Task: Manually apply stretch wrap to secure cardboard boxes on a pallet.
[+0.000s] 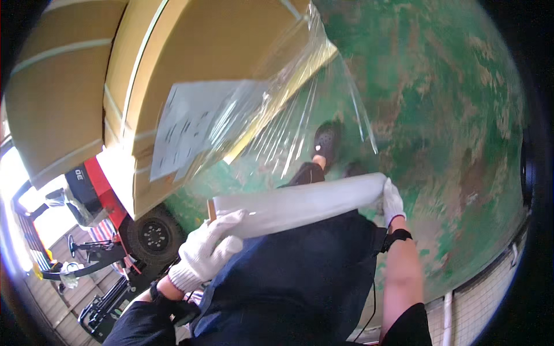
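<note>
A long whitish roll of stretch film lies crosswise in front of my waist, with a brown core end showing at its left. My left hand, in a white knit glove, is closed on the left end of the roll. At the opposite end, my right hand, gloved the same way, grips the roll; some of its fingers are hidden behind it. Clear film stretches in creased sheets from the corner of a large cardboard box down toward the roll. A white printed sheet is on the box's side, partly under the film.
More strapped cardboard boxes stand at the upper left. Below them is a red and black forklift-like vehicle with a large tyre. My dark shoe is on the worn green floor. A white pipe runs near a tiled wall at lower right.
</note>
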### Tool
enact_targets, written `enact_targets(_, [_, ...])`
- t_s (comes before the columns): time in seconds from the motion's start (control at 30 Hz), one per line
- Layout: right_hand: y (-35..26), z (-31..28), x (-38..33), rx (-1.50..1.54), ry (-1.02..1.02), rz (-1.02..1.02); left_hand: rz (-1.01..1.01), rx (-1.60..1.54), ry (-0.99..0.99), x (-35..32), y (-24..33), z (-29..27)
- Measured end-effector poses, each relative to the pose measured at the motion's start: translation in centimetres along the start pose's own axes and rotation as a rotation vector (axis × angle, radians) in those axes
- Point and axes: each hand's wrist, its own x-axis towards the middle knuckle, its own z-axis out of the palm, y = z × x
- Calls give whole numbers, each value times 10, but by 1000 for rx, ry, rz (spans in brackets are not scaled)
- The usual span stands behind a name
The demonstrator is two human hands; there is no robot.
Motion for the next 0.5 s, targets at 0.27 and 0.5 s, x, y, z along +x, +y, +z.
enact_targets(0.27, [92, 58, -99, 100, 79, -9, -99, -151, -45, -93, -106, 19])
enact_targets(0.5, [179, 162, -158, 231, 134, 12, 68, -104, -176, -158, -192, -24])
